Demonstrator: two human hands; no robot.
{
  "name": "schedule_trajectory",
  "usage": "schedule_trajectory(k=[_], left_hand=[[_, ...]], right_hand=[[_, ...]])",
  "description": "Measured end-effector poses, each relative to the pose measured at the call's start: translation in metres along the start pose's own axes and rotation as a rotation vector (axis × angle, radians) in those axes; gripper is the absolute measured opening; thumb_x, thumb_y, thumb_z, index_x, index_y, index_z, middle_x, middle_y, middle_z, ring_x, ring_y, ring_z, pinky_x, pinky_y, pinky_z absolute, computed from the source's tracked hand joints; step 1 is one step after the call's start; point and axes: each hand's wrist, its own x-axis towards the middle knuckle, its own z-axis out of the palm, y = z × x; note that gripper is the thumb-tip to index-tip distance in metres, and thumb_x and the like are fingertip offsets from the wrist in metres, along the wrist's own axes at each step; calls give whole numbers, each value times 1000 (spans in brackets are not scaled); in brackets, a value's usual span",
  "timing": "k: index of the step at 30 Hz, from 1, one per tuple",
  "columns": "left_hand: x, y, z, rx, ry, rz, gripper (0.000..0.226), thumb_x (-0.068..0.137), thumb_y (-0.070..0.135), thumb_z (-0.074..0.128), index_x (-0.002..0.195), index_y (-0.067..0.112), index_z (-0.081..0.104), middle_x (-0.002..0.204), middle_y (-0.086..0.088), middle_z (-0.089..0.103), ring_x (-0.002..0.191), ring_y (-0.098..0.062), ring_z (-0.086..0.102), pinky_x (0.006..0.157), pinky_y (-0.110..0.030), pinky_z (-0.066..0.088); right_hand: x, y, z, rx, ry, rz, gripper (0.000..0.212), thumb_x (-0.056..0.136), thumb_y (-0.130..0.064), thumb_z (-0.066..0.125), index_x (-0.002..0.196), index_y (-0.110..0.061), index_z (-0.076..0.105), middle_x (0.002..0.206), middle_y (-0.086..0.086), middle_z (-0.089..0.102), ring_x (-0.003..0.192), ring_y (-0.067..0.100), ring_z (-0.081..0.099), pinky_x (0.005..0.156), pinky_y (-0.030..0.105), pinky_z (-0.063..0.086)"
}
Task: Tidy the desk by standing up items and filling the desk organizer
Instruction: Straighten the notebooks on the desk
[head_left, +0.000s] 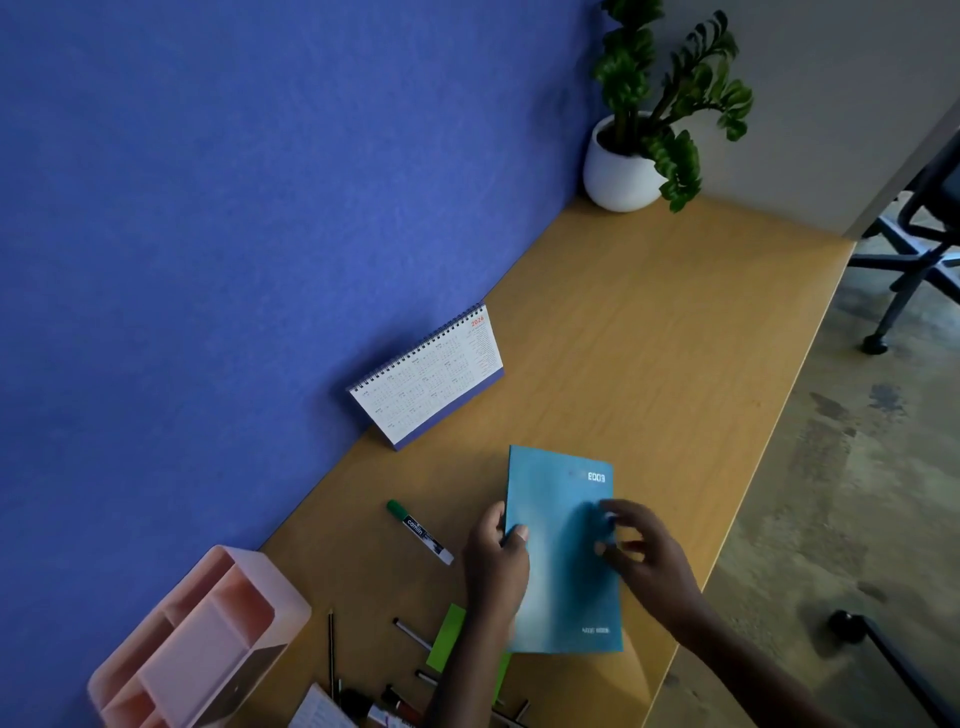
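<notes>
A teal notebook (563, 561) is held a little above the wooden desk (649, 332), near its front edge. My left hand (493, 561) grips the notebook's left edge, thumb on the cover. My right hand (641, 551) is blurred, with its fingers spread over the cover's right side; whether it grips is unclear. The pink desk organizer (202, 639) stands at the lower left, and the compartments I can see hold nothing. A green-capped marker (420, 531) lies flat left of the notebook. A desk calendar (428, 376) stands upright against the blue partition.
Several pens, a pencil (330, 649) and a green sticky pad (447, 636) lie near the bottom edge, partly hidden by my left arm. A potted plant (631, 161) sits at the desk's far corner. Office chair bases (914, 260) stand on the floor to the right.
</notes>
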Motion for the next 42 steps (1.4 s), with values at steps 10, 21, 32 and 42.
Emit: schedule_trajectory(k=[10, 21, 32, 42], left_hand=[[6, 14, 32, -466, 124, -99, 24, 106, 7, 60, 122, 23, 70, 111, -1, 81, 100, -24, 79, 87, -48, 65], [36, 23, 69, -603, 67, -286, 43, 101, 4, 66, 141, 20, 62, 127, -1, 75, 112, -18, 72, 89, -39, 63], [55, 21, 82, -534, 155, -404, 71, 102, 10, 67, 165, 21, 36, 154, -15, 54, 133, -33, 58, 106, -53, 57], [56, 21, 75, -440, 192, -492, 50, 107, 14, 58, 156, 15, 49, 136, -16, 62, 118, -30, 66, 97, -53, 62]], right_hand=[[60, -66, -48, 417, -47, 309, 25, 100, -9, 71, 125, -11, 74, 112, 14, 81, 101, 35, 79, 95, 52, 62], [163, -70, -65, -286, -51, 29, 29, 96, -8, 72, 109, -32, 81, 100, -14, 78, 90, 8, 73, 71, 23, 58], [198, -34, -55, -636, -47, -22, 31, 91, -12, 79, 122, -19, 77, 111, 1, 64, 98, 19, 61, 83, 38, 56], [187, -28, -43, -784, 18, -156, 37, 94, -9, 75, 129, -19, 74, 123, 2, 66, 109, 20, 62, 84, 38, 61]])
